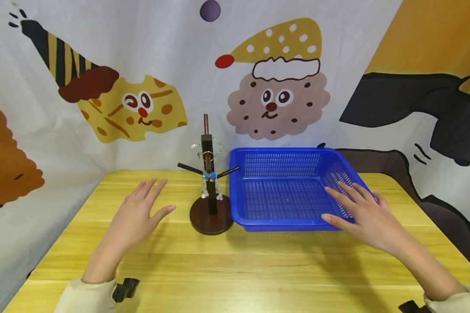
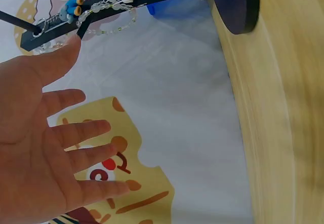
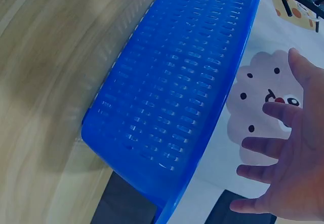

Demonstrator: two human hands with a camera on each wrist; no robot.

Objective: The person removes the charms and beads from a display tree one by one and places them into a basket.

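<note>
"How do things stand in the head view?"

"Left hand (image 1: 135, 217) toward the counter's (image 1: 258, 269) left edge, right hand (image 1: 370, 217) by the blue basket (image 1: 286, 222). They're well apart, fingers spread, holding nothing. The dark stand (image 1: 211, 191) is near the back edge, just beside the basket, which sits toward the back right corner."

"Why hang the beaded strings (image 1: 205, 191) there?"

"To stop them tangling, I'd guess — and that wide round base probably steadies it."

"And from the left wrist?"

"A bare palm, the stand beyond its thumb. I can't tell from there whether they touch."

"The right wrist?"

"Another bare palm, clear of the basket. Pale wood-grain counter — and a cartoon-printed cloth (image 1: 203, 56) rising behind its back edge."
</note>
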